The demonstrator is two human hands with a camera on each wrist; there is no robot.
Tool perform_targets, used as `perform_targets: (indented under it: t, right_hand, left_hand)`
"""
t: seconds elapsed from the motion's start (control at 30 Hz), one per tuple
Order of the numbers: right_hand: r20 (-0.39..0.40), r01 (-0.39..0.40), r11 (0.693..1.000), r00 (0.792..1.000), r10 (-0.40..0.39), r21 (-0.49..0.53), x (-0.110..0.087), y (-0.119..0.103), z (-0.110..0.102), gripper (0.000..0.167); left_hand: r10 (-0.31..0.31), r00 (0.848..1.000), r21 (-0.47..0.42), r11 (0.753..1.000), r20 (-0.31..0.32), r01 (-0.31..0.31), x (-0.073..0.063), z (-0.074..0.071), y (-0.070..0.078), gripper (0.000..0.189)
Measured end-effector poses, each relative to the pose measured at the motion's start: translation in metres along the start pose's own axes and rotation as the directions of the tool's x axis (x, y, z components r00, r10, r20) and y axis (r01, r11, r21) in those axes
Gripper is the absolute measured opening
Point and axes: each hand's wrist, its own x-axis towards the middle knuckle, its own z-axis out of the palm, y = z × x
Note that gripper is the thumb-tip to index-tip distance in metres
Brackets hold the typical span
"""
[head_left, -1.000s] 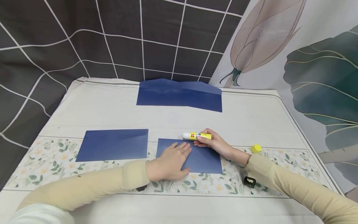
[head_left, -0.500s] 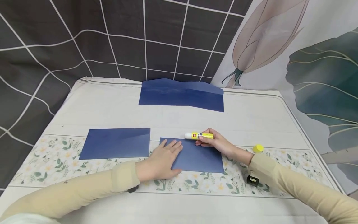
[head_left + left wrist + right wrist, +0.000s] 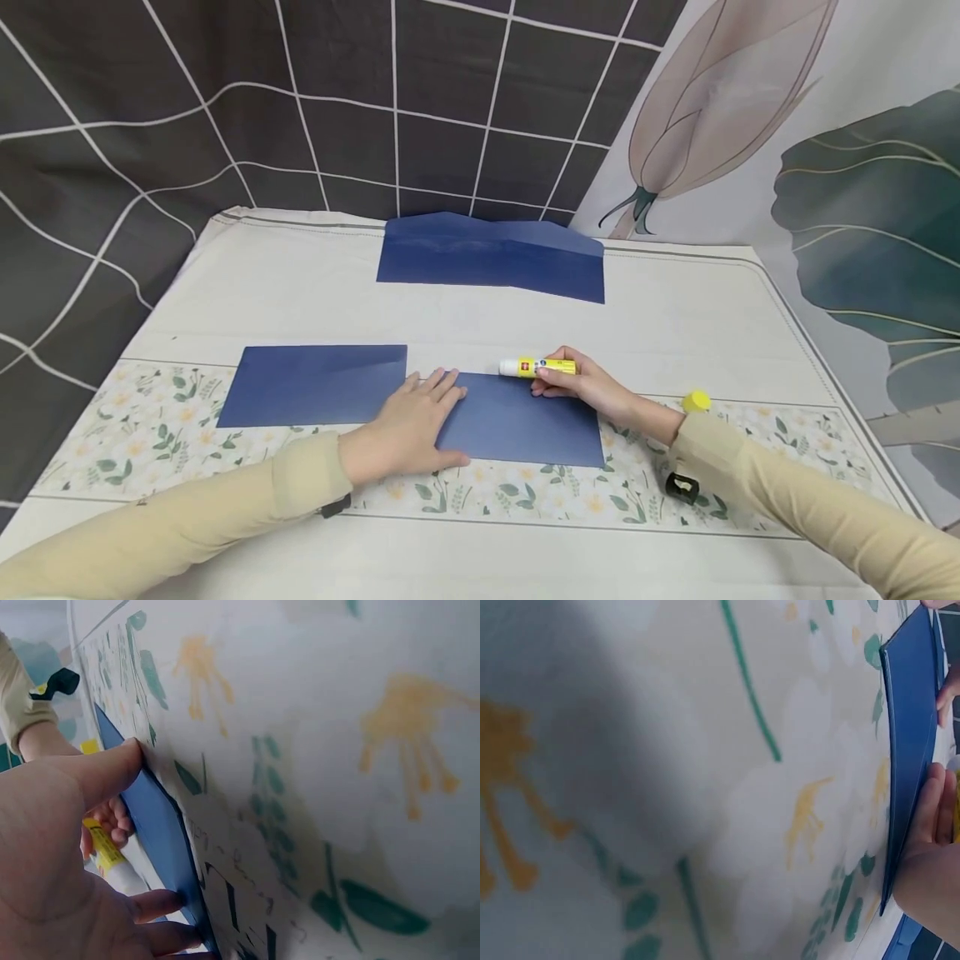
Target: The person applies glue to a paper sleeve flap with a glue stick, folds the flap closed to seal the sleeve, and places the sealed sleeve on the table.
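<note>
My left hand rests with spread, straight fingers on the left edge of a blue paper rectangle. In the left wrist view its thumb and fingertips touch that paper's edge. My right hand pinches a yellow glue stick with a white end, which points left above the paper's far edge. Some right fingers touch the paper, as the right wrist view shows at the blue paper. The yellow cap lies off to the right, near the right sleeve.
A second blue paper rectangle lies at left, close to the left hand. At the back lies a wider blue paper with a creased, raised far edge. A flower-patterned cloth covers the table, and a dark grid curtain hangs behind.
My left hand has slid left across the near paper, from its middle to its left edge. The right hand keeps holding the glue stick in nearly the same spot.
</note>
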Motion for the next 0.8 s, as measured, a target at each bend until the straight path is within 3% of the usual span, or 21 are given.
perform_targets:
  t: [0.23, 0.53, 0.8]
  right_hand:
    - [0.011, -0.015, 1.0, 1.0, 0.015, -0.01, 0.001, -0.003, -0.001, 0.036]
    - [0.036, 0.099, 0.994, 0.995, -0.097, -0.044, -0.004, 0.006, -0.001, 0.03]
    - [0.016, 0.079, 0.996, 0.997, -0.079, -0.028, -0.004, 0.007, 0.0, 0.032]
  left_hand:
    - [-0.01, 1.0, 0.018, 1.0, 0.009, 0.01, 0.001, -0.004, 0.002, 0.092]
    - [-0.024, 1.0, 0.026, 0.999, -0.019, 0.025, -0.002, -0.004, 0.002, 0.088]
    - [-0.023, 0.999, 0.045, 0.999, -0.043, 0.025, -0.004, -0.003, 0.003, 0.087]
